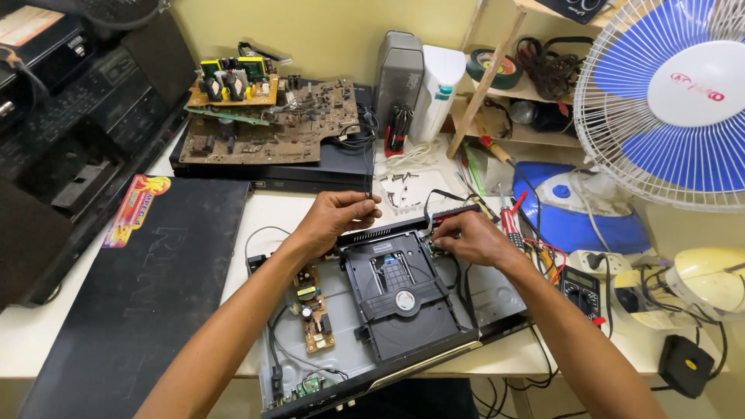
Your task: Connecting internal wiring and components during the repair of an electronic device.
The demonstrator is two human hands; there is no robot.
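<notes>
The disc player [372,310] lies open on the white workbench [31,334], its top cover [140,295] already off and laid flat to the left, so the opening-up is plainly done. Inside, the black disc drive tray [400,299] sits in the middle and a small brown power board [313,309] to its left, both seemingly in place.

The left hand [335,217] hovers over the rear edge of the chassis, fingers pinched shut on a thin black wire [368,174] that runs up toward the back of the bench. The right hand [473,237] is curled down at the rear right corner beside the drive; its fingertips are closed together on something small there (what exactly, I cannot tell).

From where I stand the work looks mid-way: casing open, boards not yet lifted out, and loose screws [400,180] lie on the bench behind. A multimeter [580,291] and a red-handled screwdriver [510,221] wait at the right.
</notes>
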